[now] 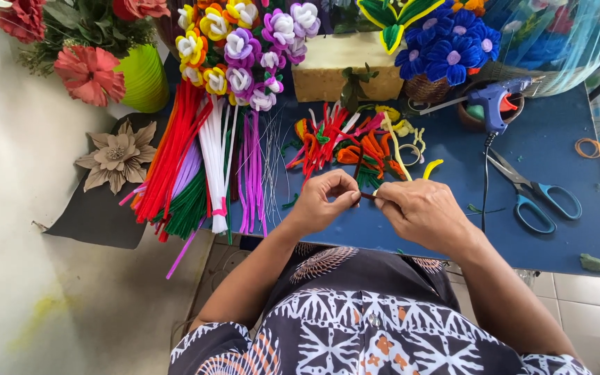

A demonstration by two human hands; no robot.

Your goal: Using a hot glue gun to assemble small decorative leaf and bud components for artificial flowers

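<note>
My left hand (322,200) and my right hand (419,210) meet over the near edge of a blue table (550,243). Together they pinch a short dark red pipe cleaner (367,196), with the fingertips of both hands closed on it. Just beyond my hands lies a pile of bent pipe cleaner pieces (345,144) in red, orange, green and yellow. Long straight pipe cleaners (196,163) in red, white, green and pink lie in bundles to the left of my left hand.
Blue-handled scissors (532,193) and a blue glue gun (498,101) sit right of my hands. Pipe cleaner flower bouquets (244,48), a blue flower basket (446,52), a foam block (345,66), a green vase (144,76) and a beige paper flower (116,156) line the back and left.
</note>
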